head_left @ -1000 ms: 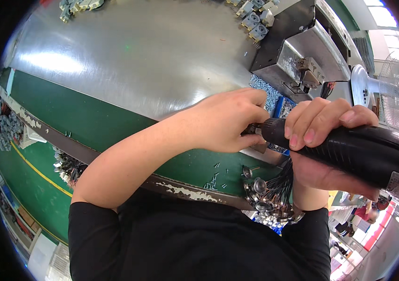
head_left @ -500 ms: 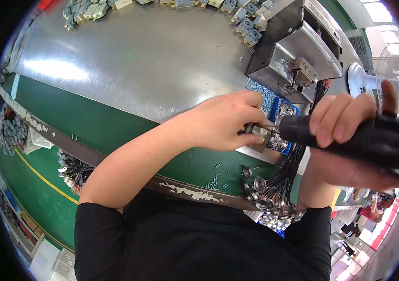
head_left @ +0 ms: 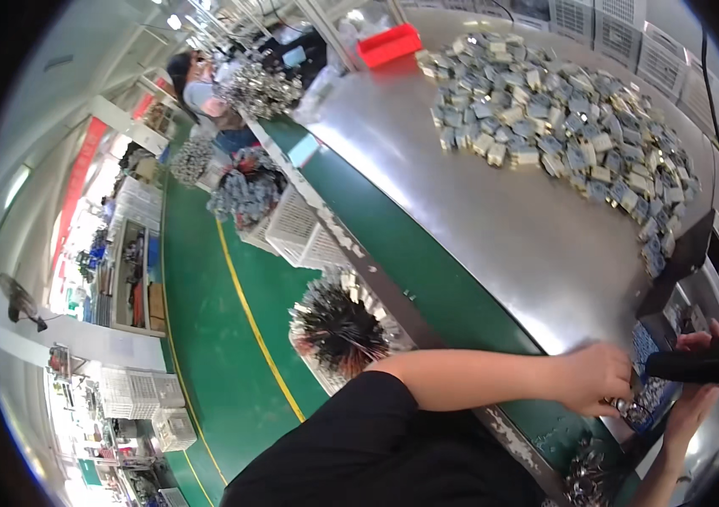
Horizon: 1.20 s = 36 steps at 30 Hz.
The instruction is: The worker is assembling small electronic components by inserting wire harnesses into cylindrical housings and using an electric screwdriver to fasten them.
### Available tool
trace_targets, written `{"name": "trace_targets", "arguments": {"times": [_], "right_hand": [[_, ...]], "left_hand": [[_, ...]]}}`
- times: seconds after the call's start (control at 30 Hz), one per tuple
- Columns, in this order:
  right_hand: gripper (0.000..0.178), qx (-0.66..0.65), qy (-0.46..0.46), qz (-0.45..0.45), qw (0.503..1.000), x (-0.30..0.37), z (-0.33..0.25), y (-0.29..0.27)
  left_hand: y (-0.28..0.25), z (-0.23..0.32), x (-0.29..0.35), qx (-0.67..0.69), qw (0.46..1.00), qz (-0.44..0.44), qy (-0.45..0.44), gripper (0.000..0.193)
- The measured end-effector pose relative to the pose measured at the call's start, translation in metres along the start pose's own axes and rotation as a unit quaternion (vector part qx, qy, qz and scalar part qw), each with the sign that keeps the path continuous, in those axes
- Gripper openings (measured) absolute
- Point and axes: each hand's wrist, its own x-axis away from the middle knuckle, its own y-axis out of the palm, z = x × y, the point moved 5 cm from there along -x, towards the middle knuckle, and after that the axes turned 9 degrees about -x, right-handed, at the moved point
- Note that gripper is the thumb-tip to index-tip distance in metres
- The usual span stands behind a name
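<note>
My left hand [head_left: 600, 378] is closed, fingertips pinching a small metal part [head_left: 627, 407] at the lower right; its details are too small to tell. Just to the right, my right hand [head_left: 686, 412] is wrapped round a black electric screwdriver [head_left: 682, 366] lying roughly level. The driver's front end points left, toward my left hand, and I cannot tell whether its bit touches the part. Below my left hand is a bunch of round metal pieces [head_left: 583, 477]. Small screws [head_left: 644, 340] lie beyond the hands, beside a metal fixture [head_left: 687, 314].
A large heap of grey and cream switch-like parts [head_left: 545, 110] covers the far side of the steel table [head_left: 495, 220]. A red tray [head_left: 389, 46] stands at the far end. Left of the table edge are a crate of wired parts [head_left: 338, 329] and white baskets [head_left: 300, 228]. Another person [head_left: 207, 97] is farther off.
The view has swung to the left, so the hands now appear at the lower right and the aisle shows. Left hand still pinches the part; right hand still grips the electric screwdriver.
</note>
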Motion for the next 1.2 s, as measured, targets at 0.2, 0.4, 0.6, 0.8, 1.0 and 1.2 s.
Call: {"name": "trace_targets", "arguments": {"times": [0.2,0.4,0.6,0.8,1.0,1.2], "right_hand": [[0.069,0.19,0.009,-0.023,0.981,0.032,0.027,-0.012],[0.058,0.402,0.149,-0.122,0.895,0.041,0.0,0.011],[0.044,0.409,0.061,-0.217,0.884,0.051,0.0,0.032],[0.063,0.381,0.031,-0.197,0.903,0.063,0.024,0.001],[0.034,0.442,-0.078,-0.198,0.871,0.044,0.005,0.022],[0.032,0.447,-0.097,-0.231,0.858,0.027,0.005,0.033]], "left_hand": [[-0.012,-0.001,0.002,0.013,0.998,-0.012,-0.054,0.034],[-0.015,0.001,0.006,0.014,0.998,0.044,-0.041,0.037],[-0.026,0.015,0.002,-0.034,0.989,0.124,-0.078,0.043],[-0.036,0.019,-0.008,-0.033,0.983,0.165,-0.078,0.039],[-0.04,0.023,-0.008,-0.04,0.988,0.114,-0.094,0.033],[-0.048,0.019,-0.011,-0.036,0.984,0.108,-0.136,0.03]]}}
